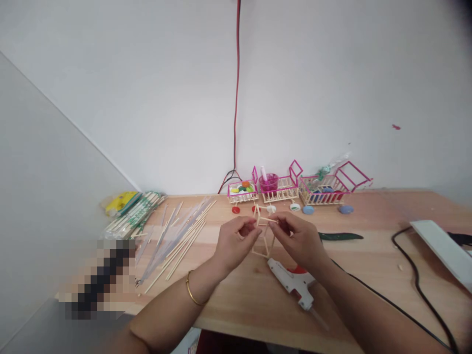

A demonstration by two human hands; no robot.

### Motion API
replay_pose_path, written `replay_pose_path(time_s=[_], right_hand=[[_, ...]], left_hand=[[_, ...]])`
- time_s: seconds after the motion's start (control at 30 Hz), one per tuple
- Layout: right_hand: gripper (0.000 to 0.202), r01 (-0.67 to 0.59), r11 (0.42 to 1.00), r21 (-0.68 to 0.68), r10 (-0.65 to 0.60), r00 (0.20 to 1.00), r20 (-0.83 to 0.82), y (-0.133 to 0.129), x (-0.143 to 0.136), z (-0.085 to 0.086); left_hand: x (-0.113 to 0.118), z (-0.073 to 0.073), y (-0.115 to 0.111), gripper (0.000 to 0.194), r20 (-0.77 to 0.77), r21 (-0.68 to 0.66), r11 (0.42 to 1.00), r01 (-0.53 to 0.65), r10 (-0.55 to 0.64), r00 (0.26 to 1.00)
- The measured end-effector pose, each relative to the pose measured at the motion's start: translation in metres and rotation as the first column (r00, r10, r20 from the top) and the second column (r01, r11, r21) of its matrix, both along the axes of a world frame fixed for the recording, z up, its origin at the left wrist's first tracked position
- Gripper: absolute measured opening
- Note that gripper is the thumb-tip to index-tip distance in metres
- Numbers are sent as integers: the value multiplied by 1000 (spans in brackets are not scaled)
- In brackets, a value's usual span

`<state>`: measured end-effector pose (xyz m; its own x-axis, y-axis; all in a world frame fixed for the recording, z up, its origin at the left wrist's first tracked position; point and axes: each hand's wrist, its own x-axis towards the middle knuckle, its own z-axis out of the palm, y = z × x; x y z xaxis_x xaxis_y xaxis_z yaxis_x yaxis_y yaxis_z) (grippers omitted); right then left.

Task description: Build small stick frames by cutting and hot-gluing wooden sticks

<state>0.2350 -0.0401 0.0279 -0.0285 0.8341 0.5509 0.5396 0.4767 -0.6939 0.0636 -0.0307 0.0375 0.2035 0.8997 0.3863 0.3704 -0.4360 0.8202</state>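
My left hand (pixel 234 243) is closed, its thumb and forefinger pinching a small frame of pale wooden sticks (pixel 260 254). Close beside it, my right hand (pixel 298 238) pinches a short wooden stick (pixel 268 220) at the frame's upper part. Whether that stick is fixed to the frame I cannot tell. The fingers hide some of the joints. A white hot glue gun (pixel 289 281) with a red trigger lies on the table just below the hands, its nozzle close to the frame's lower corner.
Several little stick carts (pixel 280 192) with pink rims and bottle-cap wheels line the wall. Loose wooden sticks (pixel 186 248) and packaged sticks (pixel 134 216) lie left on the wooden table (pixel 228 305). A green blade-like object (pixel 341 236), black cable (pixel 415 265) and white box (pixel 440 250) are at right.
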Motion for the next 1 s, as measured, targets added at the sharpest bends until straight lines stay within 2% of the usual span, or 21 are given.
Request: replay_pose_path(time_s=[0.1, 0.2, 0.3, 0.4, 0.5, 0.6, 0.7, 0.83, 1.0], right_hand=[[19, -44, 996, -81, 36, 995, -95, 3, 0, -4], [27, -167, 970, -179, 120, 962, -247, 5, 0, -6], [38, -288, 929, -232, 183, 903, -389, 6, 0, -6], [36, -307, 918, -250, 180, 885, -429, 8, 0, -6], [34, -306, 917, -257, 163, 873, -460, 9, 0, -7], [36, -334, 914, -230, 184, 847, -498, 10, -1, -9], [41, -338, 919, -202, 221, 867, -447, 10, -2, -12], [38, -292, 938, -188, 229, 926, -300, 11, -2, -18], [32, -276, 943, -187, 244, 953, -180, 13, -2, -26]], left_hand=[[-2, 0, 4, 20, 91, -211, 976, 54, -35, 995], [-5, -3, 9, 22, 247, -345, 930, 128, -42, 968], [-10, -7, 16, 24, 332, -390, 907, 157, -21, 943], [-15, -11, 22, 25, 340, -379, 915, 136, 1, 941], [-20, -12, 23, 24, 281, -303, 947, 106, -18, 959], [-23, -9, 21, 19, 131, -140, 986, 89, -71, 989], [-26, -6, 20, 14, -17, -13, 995, 102, -102, 995], [-31, -6, 23, 10, -103, -54, 989, 138, -143, 984], [-37, -6, 26, 8, -198, -167, 972, 162, -194, 961]])
